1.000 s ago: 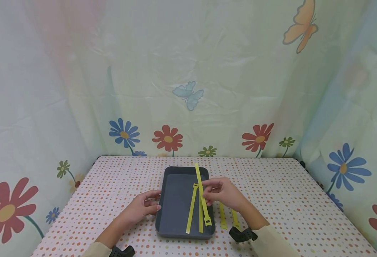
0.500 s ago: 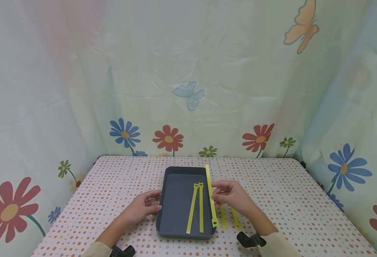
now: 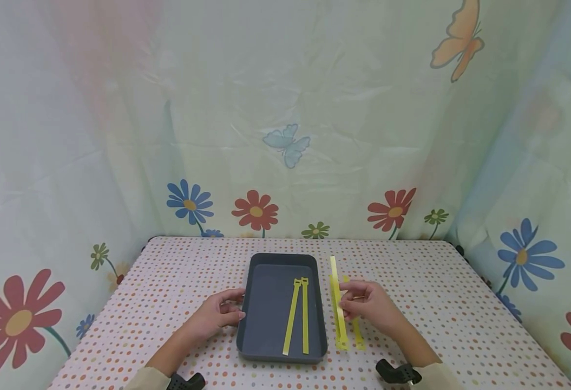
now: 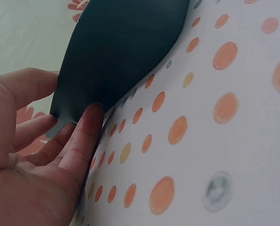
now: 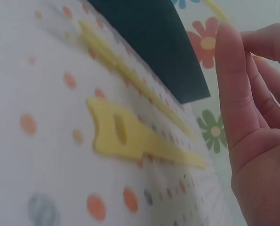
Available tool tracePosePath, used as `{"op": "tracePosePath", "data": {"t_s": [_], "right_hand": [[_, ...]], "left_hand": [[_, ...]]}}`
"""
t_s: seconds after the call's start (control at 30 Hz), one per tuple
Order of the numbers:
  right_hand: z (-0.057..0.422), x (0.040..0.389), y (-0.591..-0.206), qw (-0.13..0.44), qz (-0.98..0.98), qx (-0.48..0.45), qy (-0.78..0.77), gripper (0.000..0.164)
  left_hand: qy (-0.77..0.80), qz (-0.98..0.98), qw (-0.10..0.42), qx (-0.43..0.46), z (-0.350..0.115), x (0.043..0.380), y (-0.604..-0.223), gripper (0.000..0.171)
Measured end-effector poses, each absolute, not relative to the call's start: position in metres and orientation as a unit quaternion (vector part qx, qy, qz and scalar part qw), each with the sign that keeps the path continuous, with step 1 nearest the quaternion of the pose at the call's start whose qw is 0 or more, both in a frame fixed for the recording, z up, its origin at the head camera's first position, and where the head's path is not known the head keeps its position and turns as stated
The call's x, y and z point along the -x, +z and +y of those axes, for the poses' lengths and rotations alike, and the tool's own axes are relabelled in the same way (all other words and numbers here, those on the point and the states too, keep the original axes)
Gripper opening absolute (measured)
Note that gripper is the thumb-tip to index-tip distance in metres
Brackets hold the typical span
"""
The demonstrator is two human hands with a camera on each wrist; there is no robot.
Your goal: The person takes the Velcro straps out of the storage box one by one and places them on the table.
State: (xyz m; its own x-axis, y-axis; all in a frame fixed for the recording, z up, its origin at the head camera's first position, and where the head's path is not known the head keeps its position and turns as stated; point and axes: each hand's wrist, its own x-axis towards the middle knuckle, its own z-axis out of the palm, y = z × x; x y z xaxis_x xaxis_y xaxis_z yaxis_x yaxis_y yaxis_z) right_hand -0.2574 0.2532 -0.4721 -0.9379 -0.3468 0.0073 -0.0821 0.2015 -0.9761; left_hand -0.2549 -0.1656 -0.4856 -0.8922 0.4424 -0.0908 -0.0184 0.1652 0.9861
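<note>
- Your right hand pinches a yellow strap between thumb and fingers, just right of the dark grey tray, over the dotted surface.
- Long, flat and narrow, the held strap points its slotted head toward you; from above it overlaps the left loose strap, though whether they touch you cannot tell.
- The fingers of your left hand lie relaxed against the tray's left side; the left wrist view shows your thumb on the outer wall, which the head view hides.
- Only the head view looks into the tray, where a slanted strap lies beside a straighter strap, heads close together at the far end.
- Your right wrist view brings up the right loose strap, its oblong slot plain.
- Grey from above, the tray looks deep teal in both wrist views.
</note>
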Motion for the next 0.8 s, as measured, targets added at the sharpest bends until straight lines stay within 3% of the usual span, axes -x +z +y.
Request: {"op": "tracePosePath", "data": {"t_s": [0.8], "right_hand": [[0.292, 0.259, -0.488, 0.123, 0.79, 0.045, -0.599, 0.056]], "left_hand": [[0.63, 0.74, 0.182, -0.147, -0.166, 0.257, -0.491, 0.069]]}}
